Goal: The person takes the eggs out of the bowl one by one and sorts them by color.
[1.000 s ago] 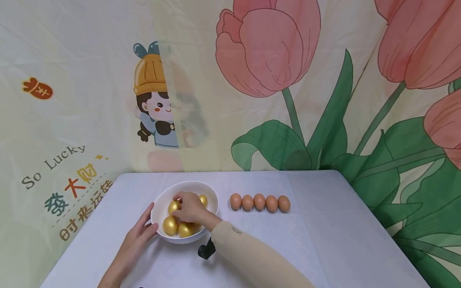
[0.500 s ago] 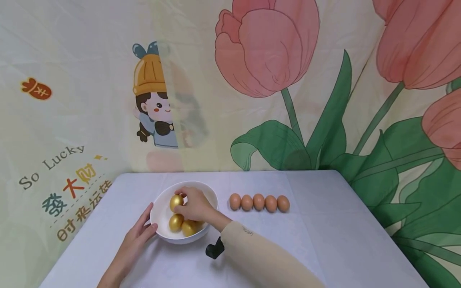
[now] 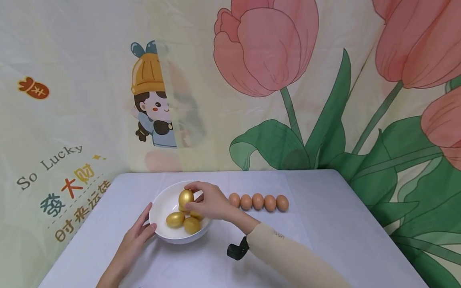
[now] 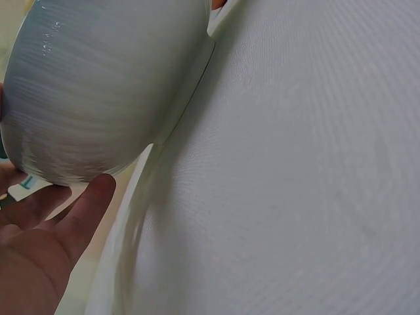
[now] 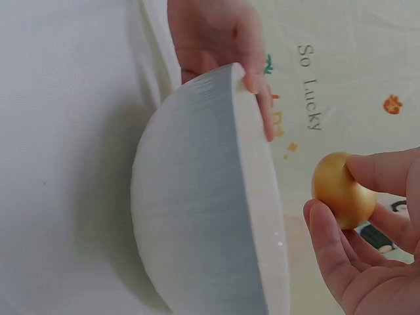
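A white bowl (image 3: 163, 232) stands on the table with several golden eggs (image 3: 175, 220) lying in it. My right hand (image 3: 210, 201) pinches one golden egg (image 5: 341, 190) between thumb and fingers, raised above the bowl's rim in the right wrist view. At the bowl's left side, my left hand (image 3: 135, 234) touches the rim with its thumb and fingers spread and fairly straight. The left wrist view shows that thumb (image 4: 92, 203) against the bowl's outer side (image 4: 105, 85); the golden eggs are hidden there.
To the right of the bowl, several brown eggs (image 3: 257, 201) lie in a row, close beyond my right hand. A white cloth covers the table (image 3: 317, 240). Behind it hangs a backdrop (image 3: 201, 160) printed with tulips and a cartoon figure.
My right hand has lifted the golden egg off the bowl's floor and carried it to the right. The eggs left in the bowl have rolled a little. My left hand stays at the rim.
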The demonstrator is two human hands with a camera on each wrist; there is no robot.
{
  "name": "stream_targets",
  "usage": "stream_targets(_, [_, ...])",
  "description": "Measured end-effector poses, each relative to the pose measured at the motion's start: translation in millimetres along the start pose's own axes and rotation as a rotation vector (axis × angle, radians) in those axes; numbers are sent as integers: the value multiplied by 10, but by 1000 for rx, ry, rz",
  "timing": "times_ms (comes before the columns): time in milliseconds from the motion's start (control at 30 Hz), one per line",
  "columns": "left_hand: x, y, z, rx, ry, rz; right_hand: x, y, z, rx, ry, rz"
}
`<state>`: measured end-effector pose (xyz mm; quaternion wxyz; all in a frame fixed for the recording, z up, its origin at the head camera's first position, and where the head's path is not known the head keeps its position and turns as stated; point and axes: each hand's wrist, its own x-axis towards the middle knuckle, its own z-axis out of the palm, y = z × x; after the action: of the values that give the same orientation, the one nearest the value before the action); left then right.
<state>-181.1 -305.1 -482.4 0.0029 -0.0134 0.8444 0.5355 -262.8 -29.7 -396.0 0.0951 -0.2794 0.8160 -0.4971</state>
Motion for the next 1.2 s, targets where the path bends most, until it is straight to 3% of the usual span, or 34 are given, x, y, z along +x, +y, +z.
stream_targets(300, [-1, 24, 1, -14, -2, -1, -394, 54, -430, 37, 50, 15])
stream_targets(567, [-6, 23, 2, -13, 2, -2, -716, 233, -666, 24, 80, 37])
stream_targets(933, [-7, 10, -5, -7, -3, -17, -910, 740, -703, -58, 33, -42])
stream_targets(1200, [5, -3, -4, -30, -9, -11, -960, 950, -631, -108, 31, 10])
